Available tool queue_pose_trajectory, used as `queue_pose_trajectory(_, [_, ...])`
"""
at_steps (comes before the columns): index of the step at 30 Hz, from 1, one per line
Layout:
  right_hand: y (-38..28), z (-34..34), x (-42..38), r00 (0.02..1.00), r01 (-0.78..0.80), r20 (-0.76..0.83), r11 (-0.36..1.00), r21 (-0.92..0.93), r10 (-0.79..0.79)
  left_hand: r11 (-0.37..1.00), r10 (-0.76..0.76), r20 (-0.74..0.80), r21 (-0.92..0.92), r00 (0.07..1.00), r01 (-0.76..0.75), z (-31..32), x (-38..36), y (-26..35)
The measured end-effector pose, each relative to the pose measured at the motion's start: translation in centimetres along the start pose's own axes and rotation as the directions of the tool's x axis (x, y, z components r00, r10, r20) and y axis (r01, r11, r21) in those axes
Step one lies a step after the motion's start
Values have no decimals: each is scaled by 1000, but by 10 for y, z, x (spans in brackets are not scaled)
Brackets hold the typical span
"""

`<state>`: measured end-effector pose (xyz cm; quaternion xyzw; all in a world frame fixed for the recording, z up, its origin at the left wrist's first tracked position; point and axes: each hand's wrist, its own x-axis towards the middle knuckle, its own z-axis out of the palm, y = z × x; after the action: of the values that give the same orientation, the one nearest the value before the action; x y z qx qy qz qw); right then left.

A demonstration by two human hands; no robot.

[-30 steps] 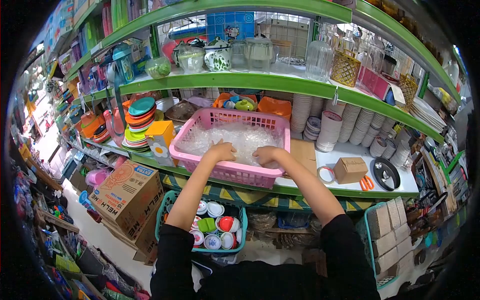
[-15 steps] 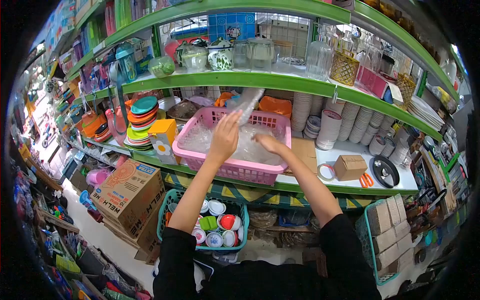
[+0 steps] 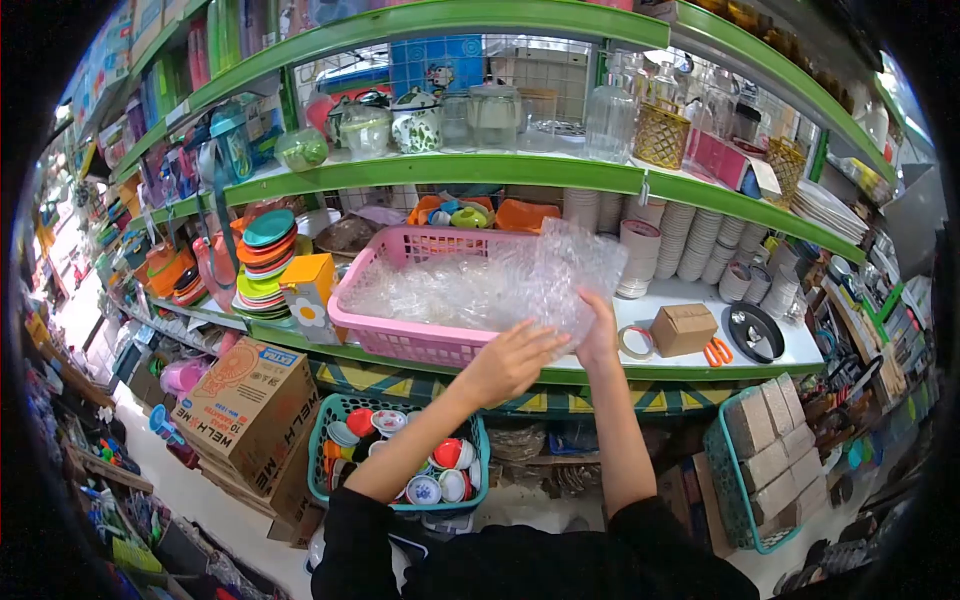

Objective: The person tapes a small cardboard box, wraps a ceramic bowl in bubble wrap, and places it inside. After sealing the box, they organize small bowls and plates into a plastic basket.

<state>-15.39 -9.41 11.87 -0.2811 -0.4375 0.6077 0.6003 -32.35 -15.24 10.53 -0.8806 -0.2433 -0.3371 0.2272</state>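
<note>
A clear sheet of bubble wrap is held up over the right end of the pink plastic basket. My right hand grips its lower right edge, thumb against the sheet. My left hand is closed at the sheet's lower left edge, by the basket's front right corner, with its fingers partly behind the plastic. More crumpled clear wrap fills the basket. The sheet hides the basket's right end.
Right of the basket are a tape roll, a small cardboard box, orange scissors and a black round tray. Stacked cups stand behind. Below, a teal basket holds several enamel-look pieces. A green shelf edge runs overhead.
My left hand has come down from above the pink basket to its front right. My right hand has left the basket's inside and moved right, and the bubble wrap now spreads between both hands.
</note>
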Motion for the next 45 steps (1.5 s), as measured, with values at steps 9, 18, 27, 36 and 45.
queue_pose_trajectory(9, [-6, -62, -55, 959, 254, -242, 835, 487, -150, 283, -611, 312, -772, 727, 569, 56, 2, 74])
queue_pose_trajectory(18, [-13, -111, -91, 925, 253, -363, 895, 367, -112, -574, -618, 599, -786, 509, 228, 105, 37, 82])
queue_pose_trajectory(27, [-13, -126, -111, 699, -10, -179, 241, -970, -693, -452, -727, 505, -862, 465, 229, 137, 76, 122])
queue_pose_trajectory(36, [-23, -152, -88, 839, 209, -308, 788, -580, -449, -620, -548, 596, -761, 587, 194, 164, 112, 135])
queue_pose_trajectory(45, [-35, -197, -59, 920, 197, -243, 897, -395, -309, -511, -597, 534, -828, 598, 229, 200, 149, 118])
